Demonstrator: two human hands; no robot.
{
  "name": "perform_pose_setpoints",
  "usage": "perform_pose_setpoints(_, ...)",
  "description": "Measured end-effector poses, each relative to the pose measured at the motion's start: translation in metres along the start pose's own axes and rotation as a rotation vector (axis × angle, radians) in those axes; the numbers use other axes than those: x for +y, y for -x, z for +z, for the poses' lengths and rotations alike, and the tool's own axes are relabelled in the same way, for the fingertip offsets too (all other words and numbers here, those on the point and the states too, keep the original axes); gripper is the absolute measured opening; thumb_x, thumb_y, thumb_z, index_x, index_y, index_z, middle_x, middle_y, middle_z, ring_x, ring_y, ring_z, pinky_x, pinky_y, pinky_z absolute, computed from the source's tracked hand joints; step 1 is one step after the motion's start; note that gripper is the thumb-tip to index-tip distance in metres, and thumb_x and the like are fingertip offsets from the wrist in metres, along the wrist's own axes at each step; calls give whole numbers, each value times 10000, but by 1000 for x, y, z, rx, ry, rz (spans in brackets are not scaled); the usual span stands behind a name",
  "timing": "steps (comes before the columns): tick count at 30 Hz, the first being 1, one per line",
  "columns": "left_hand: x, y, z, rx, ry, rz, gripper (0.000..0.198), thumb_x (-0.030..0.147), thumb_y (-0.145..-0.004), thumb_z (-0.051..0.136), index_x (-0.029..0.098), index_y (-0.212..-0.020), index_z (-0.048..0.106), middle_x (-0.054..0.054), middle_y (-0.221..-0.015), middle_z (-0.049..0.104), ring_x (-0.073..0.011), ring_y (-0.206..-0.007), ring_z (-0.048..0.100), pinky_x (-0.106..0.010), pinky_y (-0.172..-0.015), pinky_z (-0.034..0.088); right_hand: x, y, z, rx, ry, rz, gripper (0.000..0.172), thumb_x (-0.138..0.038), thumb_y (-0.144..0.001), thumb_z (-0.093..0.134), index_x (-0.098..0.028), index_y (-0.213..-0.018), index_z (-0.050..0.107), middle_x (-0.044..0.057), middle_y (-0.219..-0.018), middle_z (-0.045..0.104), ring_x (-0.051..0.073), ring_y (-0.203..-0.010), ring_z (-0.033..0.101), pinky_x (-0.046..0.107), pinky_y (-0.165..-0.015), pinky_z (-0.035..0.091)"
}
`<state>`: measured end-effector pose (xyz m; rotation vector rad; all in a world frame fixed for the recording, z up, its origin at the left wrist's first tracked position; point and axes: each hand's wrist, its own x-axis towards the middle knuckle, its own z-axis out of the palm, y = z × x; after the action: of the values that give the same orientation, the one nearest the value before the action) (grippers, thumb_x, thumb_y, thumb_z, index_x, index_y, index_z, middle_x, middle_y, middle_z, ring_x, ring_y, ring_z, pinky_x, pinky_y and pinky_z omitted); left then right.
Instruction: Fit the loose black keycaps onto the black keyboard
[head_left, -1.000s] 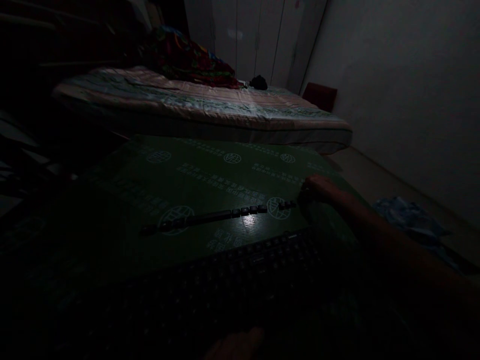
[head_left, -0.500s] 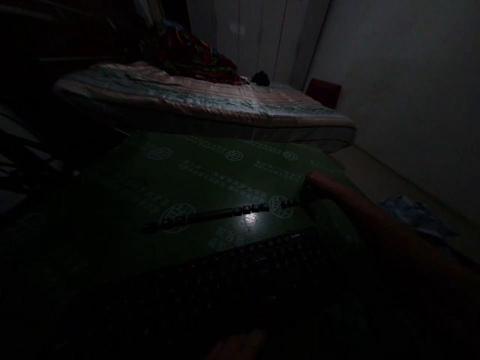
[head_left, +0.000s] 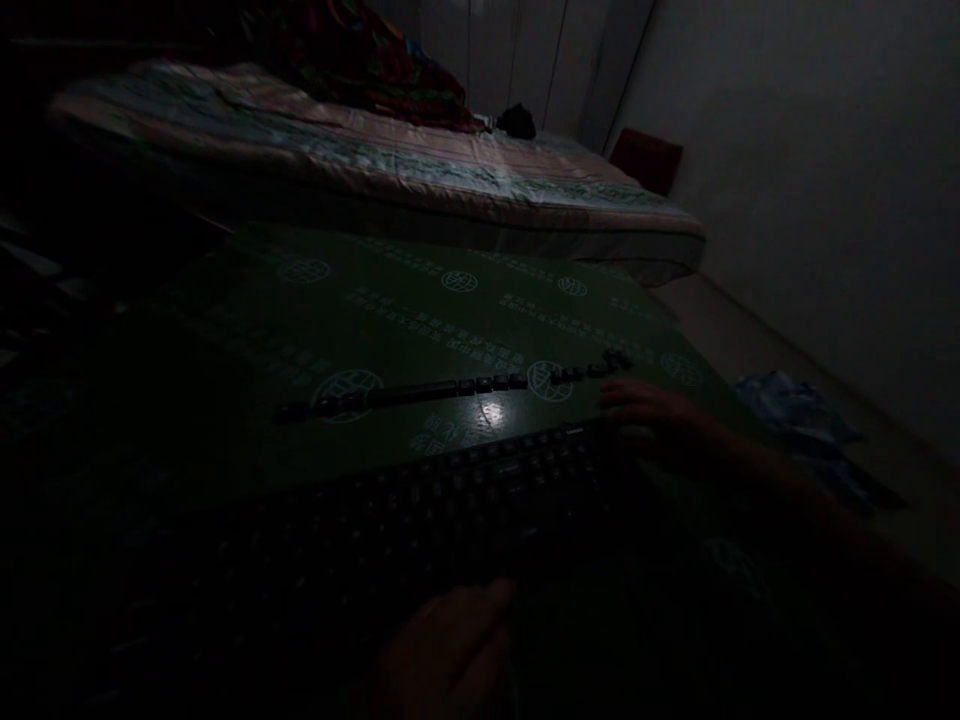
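Observation:
The scene is very dark. A black keyboard (head_left: 420,510) lies slanted on a green printed tabletop (head_left: 420,335). Beyond it, several loose black keycaps (head_left: 491,383) form a row, with a long bar-shaped key (head_left: 411,394) among them. A small cluster of keycaps (head_left: 616,360) sits at the right end of that row. My right hand (head_left: 649,412) is by the keyboard's right far corner, fingers stretched out to the left and holding nothing I can see. At the keyboard's near edge is my left hand (head_left: 454,640), its fingers curled together; whatever they hold is lost in shadow.
A bed (head_left: 450,180) with a striped sheet stands against the table's far side, bearing a dark red patterned blanket (head_left: 367,70) and a black item (head_left: 517,121). Crumpled cloth (head_left: 799,410) lies on the floor at the right, near a pale wall (head_left: 810,180).
My right hand has drawn back from the right end of the keycap row toward the keyboard, uncovering the keycap cluster. My left hand has come further into view. The camera has tilted slightly down.

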<state>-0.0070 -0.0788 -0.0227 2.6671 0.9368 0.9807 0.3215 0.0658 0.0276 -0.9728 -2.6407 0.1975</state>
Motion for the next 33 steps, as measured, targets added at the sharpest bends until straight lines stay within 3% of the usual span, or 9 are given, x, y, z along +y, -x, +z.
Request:
perform_pose_setpoints(3,-2,-2,7,110,-38,18,277,132,-929,367,197,-933,636,-52,-976,694,-134,-799,646,-230,-684,540,-29,27,10,17,3,-53,170,-255,-894,485,-200,-983,619,93,-1162,611,197,-1221,479,405,-958,469)
perform_pose_setpoints(7,-2,-8,10,141,-67,20,296,129,-933,334,187,-943,624,-46,-913,707,-121,-754,647,-208,-662,534,-44,38,17,13,84,-67,191,-216,-905,448,-190,-982,621,104,-1175,606,205,-1237,468,402,-945,487)
perform_pose_setpoints(14,1,-15,1,82,-75,74,262,74,-899,359,151,-884,609,-72,-960,697,-129,-757,639,-224,-651,522,-50,30,17,-44,168,-136,206,-203,-907,439,-163,-916,641,120,-1138,615,222,-1192,503,386,-928,506)
perform_pose_setpoints(20,3,-17,2,66,-85,-3,351,102,-929,289,184,-895,629,-35,-842,698,-102,-671,623,-186,-589,509,-56,28,14,-63,194,-129,203,-182,-898,453,-161,-889,654,113,-1135,616,228,-1181,508,382,-919,513)
perform_pose_setpoints(27,1,-14,2,80,-110,57,328,99,-906,328,166,-808,633,-63,-945,696,-128,-752,618,-224,-645,529,-59,27,14,-96,235,-146,178,-163,-877,488,-151,-925,659,121,-1152,605,255,-1186,500,394,-924,508)
perform_pose_setpoints(33,0,-14,4,77,-96,49,328,102,-912,320,174,-797,619,-53,-926,695,-117,-728,619,-209,-616,521,-57,31,16,24,199,-168,211,-231,-902,469,-172,-839,662,111,-1075,637,235,-1124,549,365,-850,547)
